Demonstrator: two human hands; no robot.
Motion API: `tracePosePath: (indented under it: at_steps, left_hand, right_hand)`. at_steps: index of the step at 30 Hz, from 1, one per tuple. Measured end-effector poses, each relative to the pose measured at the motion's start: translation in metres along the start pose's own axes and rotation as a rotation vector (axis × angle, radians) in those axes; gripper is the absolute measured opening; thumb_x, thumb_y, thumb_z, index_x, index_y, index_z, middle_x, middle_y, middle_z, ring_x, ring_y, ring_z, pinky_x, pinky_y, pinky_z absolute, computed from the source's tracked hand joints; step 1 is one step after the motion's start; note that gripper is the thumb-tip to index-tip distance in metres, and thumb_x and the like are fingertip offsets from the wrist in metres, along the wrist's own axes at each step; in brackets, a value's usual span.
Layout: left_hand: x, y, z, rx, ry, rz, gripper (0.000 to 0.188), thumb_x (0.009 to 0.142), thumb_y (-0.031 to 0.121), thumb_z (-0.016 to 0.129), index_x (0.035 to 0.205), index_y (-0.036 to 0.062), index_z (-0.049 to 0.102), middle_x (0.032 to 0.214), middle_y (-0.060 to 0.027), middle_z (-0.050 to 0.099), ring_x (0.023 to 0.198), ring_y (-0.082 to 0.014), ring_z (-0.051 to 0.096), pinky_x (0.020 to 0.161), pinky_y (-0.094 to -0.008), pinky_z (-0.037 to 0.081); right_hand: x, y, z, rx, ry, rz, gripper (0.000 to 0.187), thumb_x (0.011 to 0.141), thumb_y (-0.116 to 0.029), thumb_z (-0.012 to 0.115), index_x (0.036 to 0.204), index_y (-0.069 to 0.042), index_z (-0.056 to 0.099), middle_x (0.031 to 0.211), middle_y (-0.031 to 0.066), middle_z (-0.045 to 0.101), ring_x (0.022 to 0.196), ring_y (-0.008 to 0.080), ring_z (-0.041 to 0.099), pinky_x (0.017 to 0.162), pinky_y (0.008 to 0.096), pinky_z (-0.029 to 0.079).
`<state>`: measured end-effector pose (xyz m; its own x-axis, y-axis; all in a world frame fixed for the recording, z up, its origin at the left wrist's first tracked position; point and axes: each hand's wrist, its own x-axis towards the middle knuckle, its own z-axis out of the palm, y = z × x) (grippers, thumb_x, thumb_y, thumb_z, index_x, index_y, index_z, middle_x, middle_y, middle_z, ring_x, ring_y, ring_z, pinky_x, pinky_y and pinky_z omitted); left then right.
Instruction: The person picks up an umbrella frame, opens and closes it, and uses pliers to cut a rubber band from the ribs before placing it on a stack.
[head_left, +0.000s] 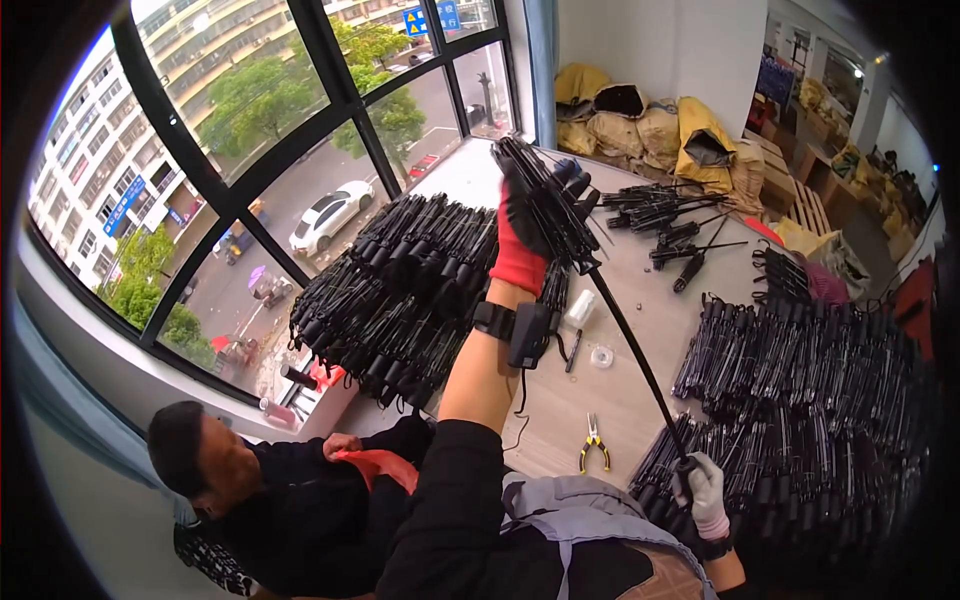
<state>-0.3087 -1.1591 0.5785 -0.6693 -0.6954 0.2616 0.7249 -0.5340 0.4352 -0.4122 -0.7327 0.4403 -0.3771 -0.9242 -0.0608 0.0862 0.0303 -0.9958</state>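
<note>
A slender black metal umbrella frame with an extended shaft [637,345] is slanting above the pale wood-grain surface [545,430], its folded ribs pointing toward the far edge, its lower end near the near edge, right of centre. The left hand [520,225], in a red-and-black glove, is clasping the ribs; the right hand [706,492], white-gloved, is grasping the dark handle [684,468]. Working well here probably means aligning both hands with the shaft and sparing the thin ribs from bending. Yellow-and-black pliers [594,446] are lying by the near edge. Dense black frame piles are crowding the left edge [390,290] and right edge [820,390], so snagging seems possible.
</note>
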Motion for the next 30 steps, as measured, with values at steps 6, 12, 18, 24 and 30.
tracePosePath:
  at_steps: [6, 12, 18, 24, 30]
  left_hand:
    - [-0.013, -0.029, -0.013, 0.285, 0.162, 0.06, 0.047, 0.092, 0.041, 0.06, 0.116, 0.0026, 0.052, 0.083, -0.0068, 0.059, 0.065, -0.0177, 0.058, 0.063, -0.0314, 0.051]
    - [-0.1, -0.093, -0.019, 0.01, 0.201, -0.022, 0.035, 0.094, 0.028, 0.059, 0.118, 0.0025, 0.052, 0.078, -0.0049, 0.058, 0.066, -0.0172, 0.06, 0.063, -0.0315, 0.051]
    - [-0.138, -0.063, -0.011, -0.115, 0.416, 0.007, 0.035, 0.09, 0.017, 0.065, 0.118, 0.0007, 0.052, 0.083, -0.0071, 0.062, 0.065, -0.0194, 0.062, 0.065, -0.0346, 0.056]
    - [-0.2, -0.056, -0.076, 0.167, 0.399, -0.116, 0.031, 0.088, 0.011, 0.067, 0.115, 0.0016, 0.054, 0.088, -0.0078, 0.062, 0.07, -0.0191, 0.062, 0.067, -0.0345, 0.057]
    - [-0.241, -0.05, -0.092, 0.69, 0.473, -0.266, 0.027, 0.087, 0.011, 0.067, 0.11, 0.0026, 0.058, 0.082, -0.0041, 0.061, 0.072, -0.015, 0.062, 0.064, -0.0303, 0.053]
  right_hand:
    - [0.024, -0.023, 0.038, -0.274, 0.341, -0.12, 0.046, 0.1, -0.034, 0.044, 0.123, 0.005, 0.05, 0.092, 0.0133, 0.061, 0.051, 0.0127, 0.05, 0.047, 0.0241, 0.04]
    - [0.119, -0.044, 0.082, -0.302, 0.177, 0.012, 0.04, 0.089, 0.002, 0.051, 0.128, 0.004, 0.048, 0.108, 0.0198, 0.056, 0.091, 0.0283, 0.058, 0.078, 0.0342, 0.051]
    - [0.129, 0.039, 0.066, -0.851, 0.016, -0.424, 0.04, 0.102, -0.024, 0.036, 0.131, 0.0, 0.049, 0.075, 0.003, 0.061, 0.054, 0.0087, 0.051, 0.049, 0.0208, 0.04]
    - [0.155, 0.005, 0.059, -0.202, -0.203, 0.109, 0.044, 0.099, -0.02, 0.044, 0.138, -0.001, 0.042, 0.082, 0.0068, 0.067, 0.064, 0.0112, 0.062, 0.055, 0.0232, 0.048]
    - [0.199, -0.089, 0.114, -0.761, -0.59, 0.092, 0.047, 0.09, -0.012, 0.055, 0.135, -0.001, 0.045, 0.076, 0.0156, 0.067, 0.062, 0.0208, 0.066, 0.058, 0.0345, 0.053]
